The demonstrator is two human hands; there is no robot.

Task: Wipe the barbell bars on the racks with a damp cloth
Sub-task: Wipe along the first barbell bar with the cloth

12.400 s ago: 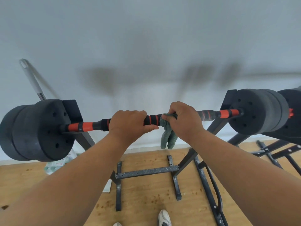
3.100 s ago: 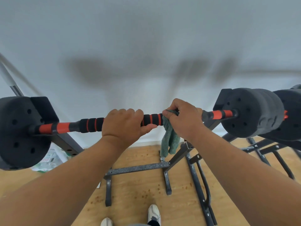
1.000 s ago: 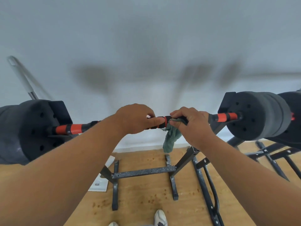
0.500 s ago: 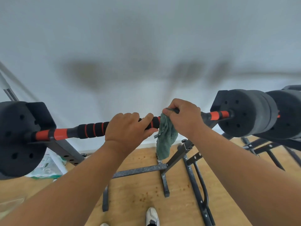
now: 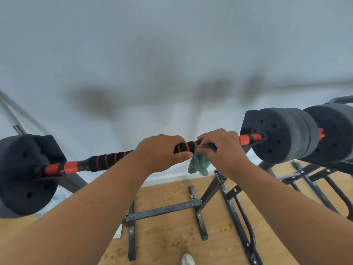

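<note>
Both arms outstretched; left hand [image 5: 160,153] fingers curled; right hand [image 5: 222,150] fingers pinching.

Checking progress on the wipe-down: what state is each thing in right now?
barbell bar: resting on rack, weight plates on both ends
cloth: bunched, hanging below the bar
left hand: gripping the bar
right hand: holding cloth against the bar
rack: standing on wooden floor

The light is soft and even. Big fuzzy grey shadows lie on the plain white wall [image 5: 172,44]. The picture bends at its edges. The round black weight plates [image 5: 282,134] look a bit blurry.
</note>
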